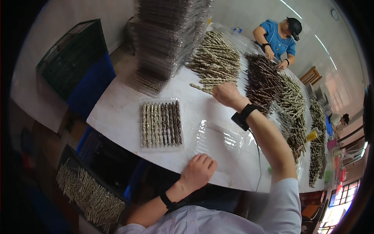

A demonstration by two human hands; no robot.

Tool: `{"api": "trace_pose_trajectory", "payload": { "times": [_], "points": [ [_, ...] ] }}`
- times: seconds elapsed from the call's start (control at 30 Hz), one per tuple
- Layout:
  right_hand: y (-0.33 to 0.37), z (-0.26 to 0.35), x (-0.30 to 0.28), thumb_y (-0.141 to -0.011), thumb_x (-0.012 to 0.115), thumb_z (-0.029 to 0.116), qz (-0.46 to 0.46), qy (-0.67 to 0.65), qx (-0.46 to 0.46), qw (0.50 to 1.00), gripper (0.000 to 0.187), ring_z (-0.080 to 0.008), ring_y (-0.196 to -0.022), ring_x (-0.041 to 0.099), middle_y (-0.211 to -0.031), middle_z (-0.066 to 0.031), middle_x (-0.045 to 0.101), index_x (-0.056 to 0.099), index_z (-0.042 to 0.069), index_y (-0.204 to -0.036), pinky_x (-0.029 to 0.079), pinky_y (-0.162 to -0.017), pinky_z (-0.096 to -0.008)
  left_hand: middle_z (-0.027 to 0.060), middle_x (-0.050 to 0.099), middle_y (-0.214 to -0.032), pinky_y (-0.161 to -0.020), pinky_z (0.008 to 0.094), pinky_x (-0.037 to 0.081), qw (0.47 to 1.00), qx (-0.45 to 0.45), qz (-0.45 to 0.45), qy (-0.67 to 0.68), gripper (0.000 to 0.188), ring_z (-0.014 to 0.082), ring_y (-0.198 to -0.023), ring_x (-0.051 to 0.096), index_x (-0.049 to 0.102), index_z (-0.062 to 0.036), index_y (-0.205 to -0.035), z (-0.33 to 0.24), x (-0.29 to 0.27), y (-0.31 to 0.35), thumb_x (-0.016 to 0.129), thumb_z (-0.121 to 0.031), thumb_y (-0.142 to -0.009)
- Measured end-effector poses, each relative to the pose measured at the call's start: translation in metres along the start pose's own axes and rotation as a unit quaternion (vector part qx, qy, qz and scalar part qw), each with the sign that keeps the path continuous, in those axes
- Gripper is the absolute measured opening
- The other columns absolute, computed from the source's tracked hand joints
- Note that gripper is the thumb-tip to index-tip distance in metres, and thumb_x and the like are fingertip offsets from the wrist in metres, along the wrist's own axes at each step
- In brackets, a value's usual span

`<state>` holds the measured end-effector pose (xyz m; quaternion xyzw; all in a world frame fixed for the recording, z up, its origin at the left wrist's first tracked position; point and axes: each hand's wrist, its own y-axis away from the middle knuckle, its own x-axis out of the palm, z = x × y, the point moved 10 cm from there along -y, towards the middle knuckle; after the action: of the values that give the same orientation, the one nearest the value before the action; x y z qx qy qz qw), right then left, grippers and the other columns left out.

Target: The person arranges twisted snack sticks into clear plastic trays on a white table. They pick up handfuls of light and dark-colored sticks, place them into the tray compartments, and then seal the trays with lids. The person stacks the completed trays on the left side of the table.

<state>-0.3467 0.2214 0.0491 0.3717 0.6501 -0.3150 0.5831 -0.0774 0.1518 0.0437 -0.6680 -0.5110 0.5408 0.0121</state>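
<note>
My right hand reaches over the table to the front of a pile of pale gold twisted sticks. Its fingers are closed around the end of a pale twisted stick that points left. My left hand rests loosely curled at the near table edge, with nothing visible in it. Beyond it lies a clear plastic tray with upright rows of sticks, pale on the left and dark brown on the right. An empty clear tray lies to the right of the filled one.
A tall stack of filled clear trays stands at the back left. Piles of dark sticks and pale sticks cover the right side. Across the table, a person in blue handles sticks. A bin of sticks stands lower left.
</note>
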Motion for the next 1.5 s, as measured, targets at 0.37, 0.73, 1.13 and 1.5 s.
{"api": "trace_pose_trajectory", "payload": {
  "times": [0.37,0.73,1.13,1.5],
  "points": [
    [0.015,-0.017,0.030,-0.087,0.055,0.010,0.074,0.098,0.017,0.992,0.008,-0.0314,-0.072,0.067,-0.072,-0.0128,0.063,0.060,0.004,-0.089,0.055,-0.062,-0.0430,0.0074,0.055,-0.076,-0.072,0.0351,0.048,1.000,-0.003,-0.008,0.027,0.006,0.0241,-0.079,0.058,0.056,-0.0053,-0.075,0.006,-0.003,0.005,0.060,-0.007,-0.073],
    [-0.020,-0.010,0.000,-0.090,0.050,0.010,-0.120,0.136,-0.009,0.983,0.021,-0.0284,-0.104,0.056,-0.105,-0.0134,0.057,0.054,0.004,-0.110,0.045,-0.084,-0.0443,0.0072,0.054,-0.076,-0.072,0.0325,0.047,1.000,0.000,-0.010,0.021,0.008,0.0220,-0.077,0.057,0.056,-0.0039,-0.079,0.006,-0.002,0.005,0.059,-0.010,-0.075],
    [-0.026,-0.017,0.012,-0.090,0.050,0.011,-0.113,0.135,0.045,0.983,0.012,-0.0277,-0.102,0.057,-0.100,-0.0121,0.060,0.057,0.006,-0.098,0.044,-0.082,-0.0443,0.0072,0.055,-0.077,-0.074,0.0350,0.048,0.999,-0.026,0.000,0.024,0.006,0.0240,-0.080,0.059,0.055,-0.0063,-0.075,0.008,0.002,0.006,0.061,-0.008,-0.075],
    [-0.024,-0.032,0.010,-0.081,0.059,0.013,-0.105,0.008,0.085,0.991,0.015,-0.0365,-0.083,0.067,-0.088,-0.0168,0.065,0.060,0.002,-0.092,0.053,-0.073,-0.0488,0.0064,0.054,-0.076,-0.071,0.0348,0.048,0.999,-0.026,-0.010,0.016,0.009,0.0232,-0.076,0.058,0.055,-0.0066,-0.074,0.006,-0.005,0.006,0.063,-0.008,-0.077]
  ]
}}
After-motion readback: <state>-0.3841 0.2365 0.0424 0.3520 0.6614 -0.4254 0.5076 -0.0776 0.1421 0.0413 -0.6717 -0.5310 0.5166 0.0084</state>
